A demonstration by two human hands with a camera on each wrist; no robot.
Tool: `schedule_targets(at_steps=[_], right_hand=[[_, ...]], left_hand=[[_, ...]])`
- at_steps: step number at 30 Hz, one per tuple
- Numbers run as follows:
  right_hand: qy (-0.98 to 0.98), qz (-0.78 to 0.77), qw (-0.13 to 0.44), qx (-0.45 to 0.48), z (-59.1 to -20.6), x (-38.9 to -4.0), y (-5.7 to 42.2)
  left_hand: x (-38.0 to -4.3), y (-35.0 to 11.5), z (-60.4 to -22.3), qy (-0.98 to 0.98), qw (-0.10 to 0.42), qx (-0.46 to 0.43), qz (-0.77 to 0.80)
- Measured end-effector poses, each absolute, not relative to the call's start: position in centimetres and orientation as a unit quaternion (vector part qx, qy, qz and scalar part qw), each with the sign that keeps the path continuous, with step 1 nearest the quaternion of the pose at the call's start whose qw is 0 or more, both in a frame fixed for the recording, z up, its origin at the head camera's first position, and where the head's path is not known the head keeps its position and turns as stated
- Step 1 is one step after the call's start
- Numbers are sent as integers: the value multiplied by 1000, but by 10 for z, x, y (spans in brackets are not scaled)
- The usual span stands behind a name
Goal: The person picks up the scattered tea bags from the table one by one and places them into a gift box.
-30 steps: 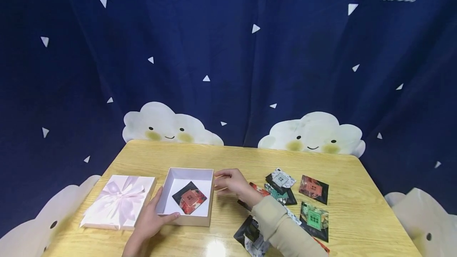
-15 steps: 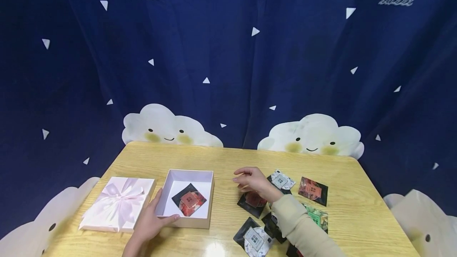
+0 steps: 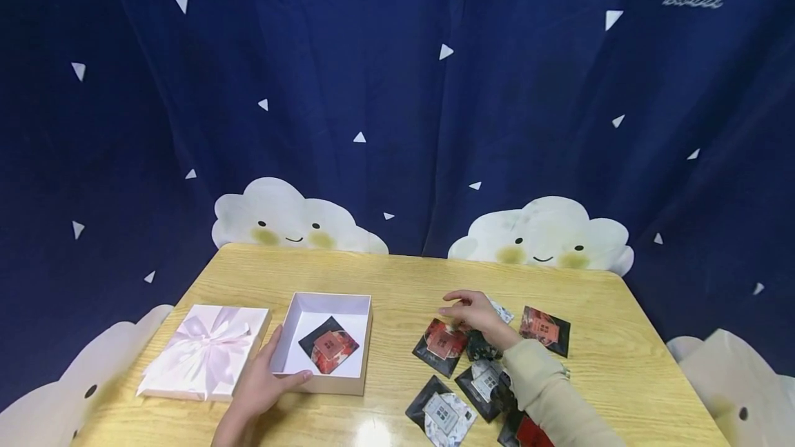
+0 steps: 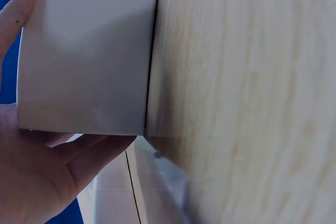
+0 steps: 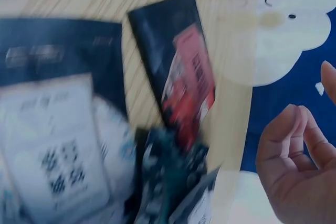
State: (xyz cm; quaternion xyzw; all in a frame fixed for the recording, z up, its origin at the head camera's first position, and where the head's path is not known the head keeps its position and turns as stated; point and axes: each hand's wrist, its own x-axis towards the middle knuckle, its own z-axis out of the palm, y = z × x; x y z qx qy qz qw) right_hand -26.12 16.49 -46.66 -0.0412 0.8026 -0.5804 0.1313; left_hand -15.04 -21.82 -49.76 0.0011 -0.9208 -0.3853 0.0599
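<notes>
A white open box point(image 3: 338, 384) stands left of the table's middle with one black and red square packet point(image 3: 329, 345) flat inside. My left hand point(image 3: 261, 386) holds the box's near left corner, thumb over the front rim; the left wrist view shows its fingers along the box's side wall point(image 4: 84, 56). My right hand point(image 3: 475, 314) hovers over the packets at right, its fingers loosely bent and nothing between them, as the right wrist view of that hand point(image 5: 296, 166) confirms. Below it lie a red packet point(image 3: 439, 345) and a dark green patterned packet point(image 5: 165, 182), blurred.
A pale pink lid point(image 3: 205, 354) with a ribbon bow lies left of the box. More packets spread at right: a white one point(image 3: 444, 414) nearest the front, a grey-labelled one point(image 3: 484, 383) and a red one point(image 3: 544, 330). My right sleeve point(image 3: 553, 392) covers others.
My right hand has moved right, from beside the box's right wall to above the packets. My left hand still holds the box, and the packet inside has stayed in place.
</notes>
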Motion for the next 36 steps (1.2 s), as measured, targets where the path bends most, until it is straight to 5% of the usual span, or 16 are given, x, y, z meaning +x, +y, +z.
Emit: schedule_targets(at_steps=[26,36], right_hand=[[868,-487,66,70,-494,-276,240],[858,-493,93,108,-501,-277,246]], left_hand=[[-156,-216,-497,-921,56,6,-386],[-153,-218,-500,-918,71,0,-390]])
